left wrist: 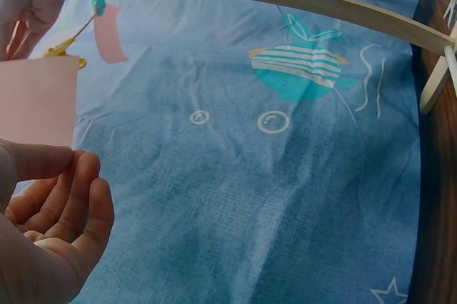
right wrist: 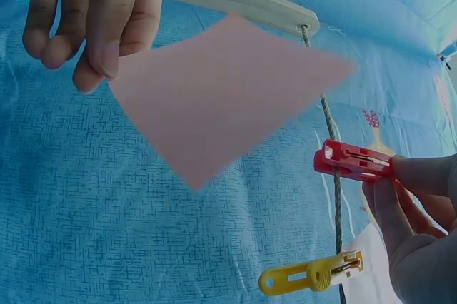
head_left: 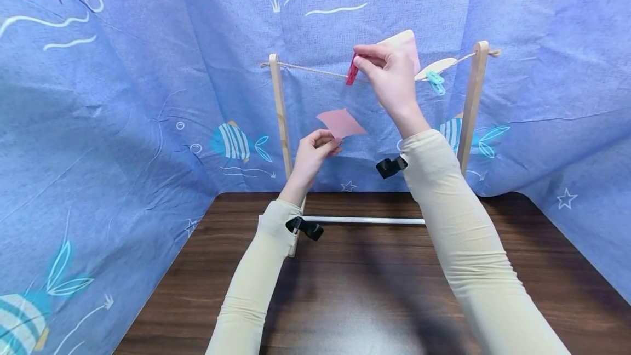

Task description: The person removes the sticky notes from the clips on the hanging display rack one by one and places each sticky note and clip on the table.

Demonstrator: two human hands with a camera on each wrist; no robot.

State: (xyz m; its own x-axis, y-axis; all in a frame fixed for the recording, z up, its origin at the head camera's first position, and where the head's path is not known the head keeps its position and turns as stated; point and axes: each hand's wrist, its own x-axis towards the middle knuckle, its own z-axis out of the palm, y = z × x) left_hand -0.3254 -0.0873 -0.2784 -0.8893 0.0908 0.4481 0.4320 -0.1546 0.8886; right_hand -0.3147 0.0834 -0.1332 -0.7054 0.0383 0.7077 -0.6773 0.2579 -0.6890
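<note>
My left hand (head_left: 315, 153) pinches a pink paper square (head_left: 342, 124) by one corner, below a thin rope (head_left: 315, 70). Up at that rope, my right hand (head_left: 394, 81) pinches a red clothespin (head_left: 352, 70) between thumb and fingers. In the right wrist view the rope passes at the jaws of the red clothespin (right wrist: 353, 161), and the paper (right wrist: 221, 97) is apart from it. A yellow clothespin (right wrist: 296, 277) sits on the rope beside my right hand, at the edge of a pale sheet (right wrist: 369, 268). That clothespin is mostly hidden in the head view.
The rope spans a left wooden post (head_left: 279, 106) and a right wooden post (head_left: 473, 103). A teal clothespin (head_left: 436, 82) and papers hang near the right post. A white rod (head_left: 365, 220) runs low across the dark wooden table (head_left: 345, 284). Blue fish-patterned cloth (head_left: 123, 125) surrounds it.
</note>
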